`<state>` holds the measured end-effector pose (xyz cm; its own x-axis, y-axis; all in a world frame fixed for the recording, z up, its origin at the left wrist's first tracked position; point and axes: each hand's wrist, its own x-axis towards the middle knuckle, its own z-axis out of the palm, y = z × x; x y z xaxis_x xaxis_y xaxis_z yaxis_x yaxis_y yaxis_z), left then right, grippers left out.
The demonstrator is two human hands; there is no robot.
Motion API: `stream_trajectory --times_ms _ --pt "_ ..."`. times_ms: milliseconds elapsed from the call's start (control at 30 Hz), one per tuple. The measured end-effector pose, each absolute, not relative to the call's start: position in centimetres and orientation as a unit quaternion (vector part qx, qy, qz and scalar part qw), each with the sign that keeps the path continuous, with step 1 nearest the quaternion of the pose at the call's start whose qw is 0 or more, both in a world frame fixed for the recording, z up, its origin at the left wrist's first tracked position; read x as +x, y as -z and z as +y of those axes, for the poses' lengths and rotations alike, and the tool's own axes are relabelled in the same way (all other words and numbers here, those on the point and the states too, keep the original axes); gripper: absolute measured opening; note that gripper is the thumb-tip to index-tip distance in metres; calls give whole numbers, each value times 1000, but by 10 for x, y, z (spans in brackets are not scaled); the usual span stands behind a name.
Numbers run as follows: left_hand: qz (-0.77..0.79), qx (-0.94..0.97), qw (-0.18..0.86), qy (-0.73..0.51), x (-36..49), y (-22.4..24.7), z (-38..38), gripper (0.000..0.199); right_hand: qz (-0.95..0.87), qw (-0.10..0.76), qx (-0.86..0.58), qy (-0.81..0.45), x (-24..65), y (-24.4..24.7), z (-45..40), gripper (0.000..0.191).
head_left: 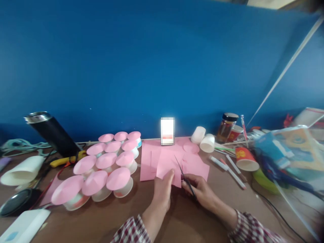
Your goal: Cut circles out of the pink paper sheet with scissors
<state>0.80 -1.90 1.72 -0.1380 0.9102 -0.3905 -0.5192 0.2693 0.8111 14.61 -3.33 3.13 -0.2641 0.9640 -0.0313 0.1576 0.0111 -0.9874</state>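
Observation:
My left hand (164,189) pinches the lower edge of a piece of pink paper (167,162), its thumb lying on top. In my right hand (202,190) is a pair of dark scissors (186,182), the fingers wrapped around the handles. One blade points up and left across the pink paper; the other blade is hard to make out. Under and behind the held piece lie more pink sheets (146,165), along with a pink paper circle (191,147) at the back right.
Several paper cups topped with pink cones (118,179) stand in rows on the left. A black flask (54,133) leans behind them. White cups (207,143), markers (236,177), a lidded jar (227,128) and a red cup (246,158) are at the right. A bright phone-like screen (167,131) stands against the blue wall.

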Motion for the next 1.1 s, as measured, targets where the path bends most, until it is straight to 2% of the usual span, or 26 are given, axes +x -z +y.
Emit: stream_trajectory --times_ms 1100 --pt "492 211 632 -560 8 -13 -16 41 -621 377 -474 -498 151 -24 -32 25"
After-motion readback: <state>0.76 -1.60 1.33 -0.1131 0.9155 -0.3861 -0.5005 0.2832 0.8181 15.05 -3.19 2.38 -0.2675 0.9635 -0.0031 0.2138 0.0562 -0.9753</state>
